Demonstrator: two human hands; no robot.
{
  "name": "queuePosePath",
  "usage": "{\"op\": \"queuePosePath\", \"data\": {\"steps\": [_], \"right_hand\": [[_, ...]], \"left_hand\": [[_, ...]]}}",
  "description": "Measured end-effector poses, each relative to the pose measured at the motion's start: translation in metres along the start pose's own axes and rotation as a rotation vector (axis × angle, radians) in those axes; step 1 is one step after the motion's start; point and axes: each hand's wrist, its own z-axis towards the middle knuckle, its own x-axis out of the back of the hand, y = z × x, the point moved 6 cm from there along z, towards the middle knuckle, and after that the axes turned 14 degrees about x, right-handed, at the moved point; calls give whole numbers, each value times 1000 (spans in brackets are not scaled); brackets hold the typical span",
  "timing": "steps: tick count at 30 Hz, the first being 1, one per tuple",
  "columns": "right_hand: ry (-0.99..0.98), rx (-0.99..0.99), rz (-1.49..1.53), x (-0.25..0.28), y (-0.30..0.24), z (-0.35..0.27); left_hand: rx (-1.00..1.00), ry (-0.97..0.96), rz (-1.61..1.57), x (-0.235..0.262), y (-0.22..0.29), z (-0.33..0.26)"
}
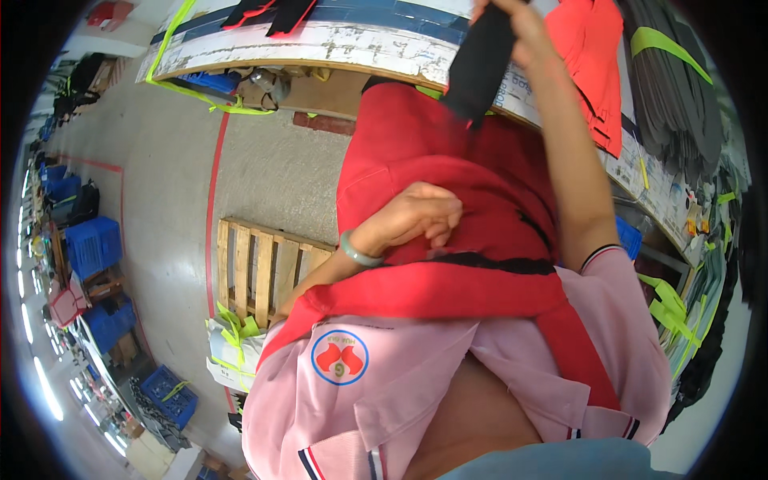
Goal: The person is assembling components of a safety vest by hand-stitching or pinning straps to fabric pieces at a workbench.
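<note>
In the head view, the right hand (526, 34), at the top right of centre, grips the upper end of a long black fabric piece with red edging (482, 68), which hangs across the edge of a worn white-and-blue table (344, 50). A pile of bright red fabric panels (590, 60) lies just beside. Mid-frame, the left hand (416, 212), wearing a pale bracelet (360, 250), is loosely curled before a red cloth apron (400, 168); whether its fingers pinch anything, I cannot tell.

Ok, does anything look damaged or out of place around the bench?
The white bench top looks worn, with patchy brownish scuffs along its front, and a yellow-green strap trails loosely below its left corner. I see nothing spilled.
</note>
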Motion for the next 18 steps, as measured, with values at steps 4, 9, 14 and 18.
{"op": "queuePosePath", "data": {"steps": [4, 9, 14, 18], "right_hand": [[-255, -157, -103, -72, -3, -30], [-358, -255, -89, -125, 26, -82], [-867, -87, -379, -82, 22, -113], [-647, -18, -312, -78, 57, -141]], "left_hand": [[-298, 438, 56, 49, 67, -24], [-375, 497, 103, 39, 119, -3], [-675, 727, -276, 75, 129, -53], [-641, 746, -256, 79, 119, -39]]}}
